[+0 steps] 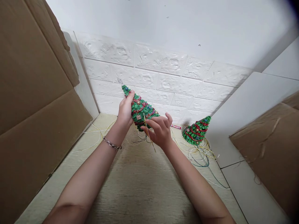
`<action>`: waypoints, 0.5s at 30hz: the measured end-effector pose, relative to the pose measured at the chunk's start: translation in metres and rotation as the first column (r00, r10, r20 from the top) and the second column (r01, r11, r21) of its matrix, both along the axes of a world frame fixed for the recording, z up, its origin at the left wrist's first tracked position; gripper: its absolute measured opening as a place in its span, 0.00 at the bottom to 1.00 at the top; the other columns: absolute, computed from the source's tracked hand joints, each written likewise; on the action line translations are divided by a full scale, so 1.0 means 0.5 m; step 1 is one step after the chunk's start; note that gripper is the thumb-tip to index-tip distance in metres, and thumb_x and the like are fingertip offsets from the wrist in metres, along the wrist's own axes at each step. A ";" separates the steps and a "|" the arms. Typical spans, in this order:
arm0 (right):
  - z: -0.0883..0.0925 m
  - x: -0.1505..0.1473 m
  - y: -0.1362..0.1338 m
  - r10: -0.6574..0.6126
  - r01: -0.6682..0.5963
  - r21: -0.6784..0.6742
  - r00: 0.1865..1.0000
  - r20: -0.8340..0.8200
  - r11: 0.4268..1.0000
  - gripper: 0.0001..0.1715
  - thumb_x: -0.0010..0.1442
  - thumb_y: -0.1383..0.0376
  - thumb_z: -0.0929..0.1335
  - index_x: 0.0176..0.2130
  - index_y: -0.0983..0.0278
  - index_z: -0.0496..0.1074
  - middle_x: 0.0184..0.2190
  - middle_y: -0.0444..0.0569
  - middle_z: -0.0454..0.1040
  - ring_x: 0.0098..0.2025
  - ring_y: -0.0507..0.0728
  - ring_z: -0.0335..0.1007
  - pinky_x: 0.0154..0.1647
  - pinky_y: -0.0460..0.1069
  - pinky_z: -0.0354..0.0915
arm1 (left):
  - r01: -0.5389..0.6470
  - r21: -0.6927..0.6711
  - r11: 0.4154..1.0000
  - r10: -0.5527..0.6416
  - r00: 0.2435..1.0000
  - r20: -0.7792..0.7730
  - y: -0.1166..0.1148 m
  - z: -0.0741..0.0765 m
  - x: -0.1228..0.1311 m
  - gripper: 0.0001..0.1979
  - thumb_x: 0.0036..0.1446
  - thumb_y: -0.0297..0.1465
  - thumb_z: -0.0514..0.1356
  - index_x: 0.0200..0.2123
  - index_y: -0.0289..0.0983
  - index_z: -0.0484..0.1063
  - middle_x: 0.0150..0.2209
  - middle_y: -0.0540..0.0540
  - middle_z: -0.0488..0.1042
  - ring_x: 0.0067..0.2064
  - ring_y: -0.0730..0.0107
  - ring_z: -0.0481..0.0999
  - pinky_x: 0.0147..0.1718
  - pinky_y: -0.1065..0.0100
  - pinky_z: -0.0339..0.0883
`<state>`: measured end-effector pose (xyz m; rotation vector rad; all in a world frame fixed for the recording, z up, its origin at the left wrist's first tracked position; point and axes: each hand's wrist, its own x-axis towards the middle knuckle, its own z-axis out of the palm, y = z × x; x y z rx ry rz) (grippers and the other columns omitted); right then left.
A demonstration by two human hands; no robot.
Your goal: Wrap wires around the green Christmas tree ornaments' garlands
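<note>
A slack pinch could let the thin stick (152,143) skid and scrape the held tree (143,107). The left hand (126,109) is wrapped round that tree, tilted over the worktop (133,183); the right hand (161,129) pinches the stick, other fingers loosely spread (whether its tip touches, I cannot tell).

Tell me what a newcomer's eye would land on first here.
A glittery green tree at the centre, gripped in the left hand, draws the eye first, while the right hand holds a thin stick before it. Next comes a second decorated tree to the right, with loops of thin cord by its base.
</note>
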<state>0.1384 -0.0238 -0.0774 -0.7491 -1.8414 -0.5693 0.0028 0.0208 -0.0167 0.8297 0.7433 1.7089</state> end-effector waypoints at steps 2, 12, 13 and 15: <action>0.003 0.001 -0.003 0.055 -0.055 0.001 0.997 0.050 0.998 0.06 0.63 0.60 0.64 0.37 0.51 0.71 0.32 0.40 0.75 0.38 0.52 0.68 0.57 0.52 0.53 | -0.018 0.010 1.000 0.018 1.000 -0.014 0.002 -0.001 -0.001 0.16 0.48 0.43 0.64 0.26 0.38 0.64 0.22 0.53 0.68 0.23 0.74 0.70 0.23 0.70 0.65; 0.047 0.000 -0.015 0.027 -0.034 -0.127 0.998 -0.053 0.991 0.12 0.64 0.58 0.64 0.30 0.56 0.73 0.27 0.41 0.74 0.32 0.52 0.67 0.46 0.52 0.56 | -0.039 0.029 0.999 0.041 0.998 -0.041 -0.017 0.011 0.014 0.17 0.46 0.41 0.66 0.25 0.38 0.62 0.19 0.54 0.65 0.20 0.78 0.65 0.20 0.73 0.62; 0.048 -0.001 -0.015 0.018 -0.025 -0.134 0.998 -0.059 0.991 0.12 0.63 0.59 0.65 0.30 0.57 0.73 0.26 0.41 0.74 0.31 0.52 0.67 0.46 0.52 0.56 | -0.028 0.037 0.999 0.030 0.999 -0.043 -0.019 0.011 0.016 0.17 0.46 0.40 0.66 0.25 0.38 0.62 0.19 0.54 0.64 0.20 0.78 0.64 0.20 0.73 0.61; 0.048 -0.002 -0.013 -0.012 0.000 -0.153 0.997 -0.076 0.988 0.12 0.63 0.59 0.65 0.29 0.58 0.72 0.25 0.40 0.74 0.30 0.51 0.66 0.44 0.51 0.56 | 0.004 0.063 0.998 -0.001 0.998 -0.057 -0.022 0.010 0.021 0.16 0.45 0.40 0.67 0.25 0.38 0.63 0.19 0.54 0.65 0.19 0.78 0.64 0.19 0.74 0.60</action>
